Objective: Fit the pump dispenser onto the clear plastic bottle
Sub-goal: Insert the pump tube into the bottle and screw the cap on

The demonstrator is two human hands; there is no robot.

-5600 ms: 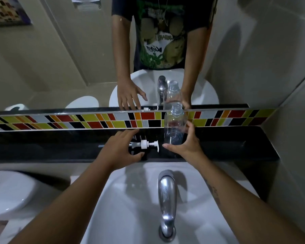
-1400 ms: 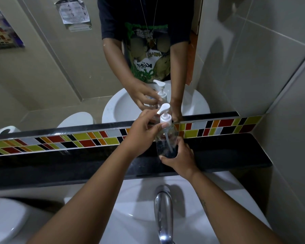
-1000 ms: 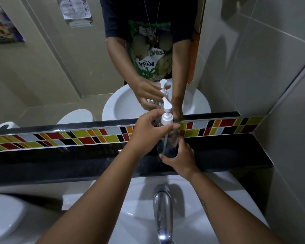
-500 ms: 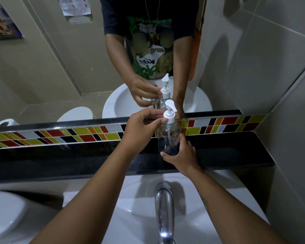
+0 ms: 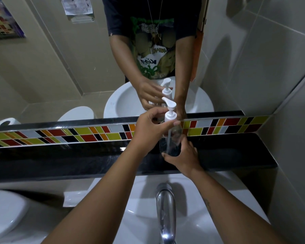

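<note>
Upright between the two hands stands the clear plastic bottle point(image 5: 171, 138), its base on the black shelf point(image 5: 236, 155) that runs under the band of coloured mosaic tiles point(image 5: 77, 136). The right hand point(image 5: 182, 155) wraps the lower part of the bottle from the near side, fingers curled round it and thumb across the front. Above it, the left hand point(image 5: 148, 127) reaches in from the left and pinches the white collar of the pump dispenser point(image 5: 169, 112) between thumb and fingertips, right at the bottle's neck. The collar sits on the mouth of the bottle; whether it is screwed fully down cannot be told. The pump's nozzle points away to the left of the left hand's fingertips, and its thin dip tube point(image 5: 168, 140) hangs down inside the bottle towards the right hand's grip. Below both forearms lies a white washbasin point(image 5: 141, 208) with a chrome tap point(image 5: 165, 208) just under the right wrist. Beyond the hands, a mirror point(image 5: 60, 67) repeats the hands, bottle and pump.
</note>
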